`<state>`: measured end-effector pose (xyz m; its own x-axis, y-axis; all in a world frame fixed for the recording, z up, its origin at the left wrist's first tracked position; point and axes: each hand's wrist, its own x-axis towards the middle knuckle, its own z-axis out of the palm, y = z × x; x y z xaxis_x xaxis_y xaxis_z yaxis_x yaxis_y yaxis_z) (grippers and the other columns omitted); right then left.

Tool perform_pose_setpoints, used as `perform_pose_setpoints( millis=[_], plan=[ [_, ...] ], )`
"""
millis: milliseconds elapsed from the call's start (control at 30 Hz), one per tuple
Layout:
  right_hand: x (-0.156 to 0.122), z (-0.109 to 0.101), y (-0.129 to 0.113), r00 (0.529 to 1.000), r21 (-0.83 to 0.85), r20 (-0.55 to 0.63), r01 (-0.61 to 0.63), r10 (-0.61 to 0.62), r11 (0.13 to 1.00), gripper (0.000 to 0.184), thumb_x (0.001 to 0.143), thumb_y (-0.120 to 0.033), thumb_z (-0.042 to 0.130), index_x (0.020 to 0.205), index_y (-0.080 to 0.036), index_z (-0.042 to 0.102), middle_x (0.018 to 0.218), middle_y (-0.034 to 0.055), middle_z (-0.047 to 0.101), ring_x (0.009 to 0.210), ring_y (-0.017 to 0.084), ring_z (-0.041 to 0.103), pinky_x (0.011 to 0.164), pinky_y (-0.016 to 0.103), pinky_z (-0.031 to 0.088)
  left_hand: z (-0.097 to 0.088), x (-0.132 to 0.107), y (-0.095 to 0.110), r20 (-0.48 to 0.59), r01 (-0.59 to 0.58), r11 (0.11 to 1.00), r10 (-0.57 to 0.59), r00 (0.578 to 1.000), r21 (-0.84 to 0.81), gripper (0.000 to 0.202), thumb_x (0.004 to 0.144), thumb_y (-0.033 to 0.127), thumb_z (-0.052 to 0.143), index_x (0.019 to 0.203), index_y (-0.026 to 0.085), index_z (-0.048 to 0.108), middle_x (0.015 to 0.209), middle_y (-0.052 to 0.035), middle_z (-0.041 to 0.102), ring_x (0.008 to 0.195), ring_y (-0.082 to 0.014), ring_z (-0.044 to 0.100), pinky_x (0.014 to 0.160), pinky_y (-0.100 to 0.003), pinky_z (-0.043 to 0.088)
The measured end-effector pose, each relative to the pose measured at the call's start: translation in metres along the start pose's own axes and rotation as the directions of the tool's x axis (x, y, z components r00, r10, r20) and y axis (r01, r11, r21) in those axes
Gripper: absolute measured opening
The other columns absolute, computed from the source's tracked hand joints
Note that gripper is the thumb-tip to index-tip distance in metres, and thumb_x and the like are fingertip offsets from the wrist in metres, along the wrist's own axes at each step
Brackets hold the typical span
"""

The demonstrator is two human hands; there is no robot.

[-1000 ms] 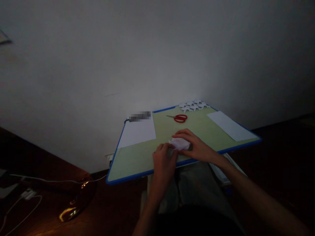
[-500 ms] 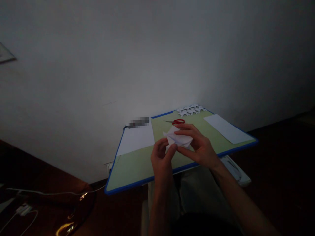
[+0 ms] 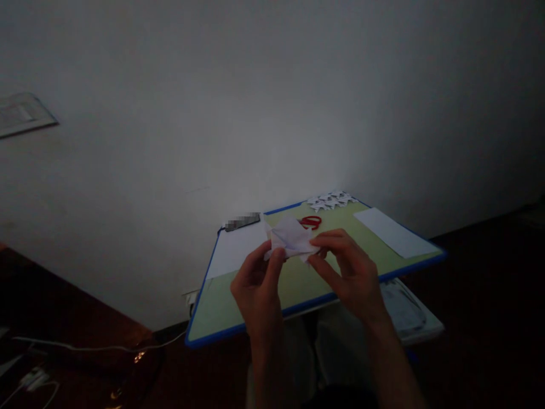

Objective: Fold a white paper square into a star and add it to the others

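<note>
Fingers [image 3: 275,261]: ours, on both hands, pinched shut on one folded paper [image 3: 290,234].

Item: folded paper, white and creased, with several flaps and pointed corners. It is raised off the surface and held in the air above the middle of the board [image 3: 221,309].

Holds: our left hand [image 3: 258,289] grips the near-left corner between thumb and forefinger. Our right hand [image 3: 355,275] pinches the right side, fingertips curled over the top.

Surface: the board is pale green and rimmed in blue. Its near edge runs just under our wrists and its far edge sits close to the wall.

Also on the board:
- White sheet [image 3: 236,250], along the left side.
- Second white sheet [image 3: 394,232], at the right corner.
- Red scissors [image 3: 311,221], just behind the held paper and partly covered by it.
- Cluster of small folded shapes [image 3: 331,199], at the far edge.

Open room: bare green shows between the two sheets, under and in front of the paper. We see dark floor beyond the left and right edges, with a pale cable [image 3: 85,346] lying at the left.
</note>
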<state>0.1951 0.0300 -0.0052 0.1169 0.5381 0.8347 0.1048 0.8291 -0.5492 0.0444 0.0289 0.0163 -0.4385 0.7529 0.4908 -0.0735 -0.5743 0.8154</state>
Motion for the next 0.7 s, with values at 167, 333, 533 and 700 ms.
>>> perform_pose_setpoints(
  millis=[167,333,533,700],
  plan=[
    [-0.004,-0.006,-0.005,0.999,0.003,0.05,-0.005,0.005,1.0,0.017,0.096,-0.011,0.075,0.103,-0.026,0.073,0.099,0.0011,0.072,0.091,0.016,0.069,0.078,0.031,0.055,-0.012,-0.008,-0.001,0.08,-0.009,1.0,0.009,0.997,0.001,0.024,0.083,0.033,0.091,0.104,0.023,0.083,0.089,-0.0019,0.083,0.077,-0.0141,0.077,0.073,-0.023,0.063],
    [-0.006,-0.008,-0.006,1.0,0.006,0.011,0.029,-0.029,1.0,0.019,0.092,-0.008,0.078,0.097,-0.026,0.077,0.097,0.0018,0.077,0.088,0.017,0.074,0.077,0.031,0.058,-0.012,-0.01,0.0,0.151,0.031,0.999,-0.028,0.988,-0.021,0.022,0.09,0.033,0.086,0.108,0.023,0.078,0.09,-0.0019,0.082,0.079,-0.0137,0.076,0.072,-0.022,0.06],
    [-0.01,-0.005,-0.002,0.993,0.058,-0.117,0.0,0.007,0.998,0.023,0.087,-0.009,0.083,0.097,-0.029,0.08,0.092,-0.0002,0.082,0.084,0.019,0.077,0.074,0.032,0.061,-0.003,-0.014,-0.001,0.112,0.102,0.989,-0.09,0.99,-0.108,0.024,0.087,0.035,0.087,0.104,0.022,0.076,0.088,-0.0022,0.081,0.077,-0.0151,0.075,0.075,-0.026,0.061],
    [-0.01,-0.003,0.001,0.991,0.036,-0.133,0.034,-0.029,0.999,0.025,0.086,-0.008,0.083,0.099,-0.029,0.08,0.089,-0.0005,0.082,0.08,0.019,0.076,0.072,0.034,0.06,0.001,-0.015,-0.002,0.103,0.128,0.977,-0.111,0.988,-0.172,0.027,0.086,0.039,0.088,0.103,0.022,0.075,0.092,-0.0036,0.082,0.081,-0.0162,0.076,0.077,-0.027,0.061]
  ],
)
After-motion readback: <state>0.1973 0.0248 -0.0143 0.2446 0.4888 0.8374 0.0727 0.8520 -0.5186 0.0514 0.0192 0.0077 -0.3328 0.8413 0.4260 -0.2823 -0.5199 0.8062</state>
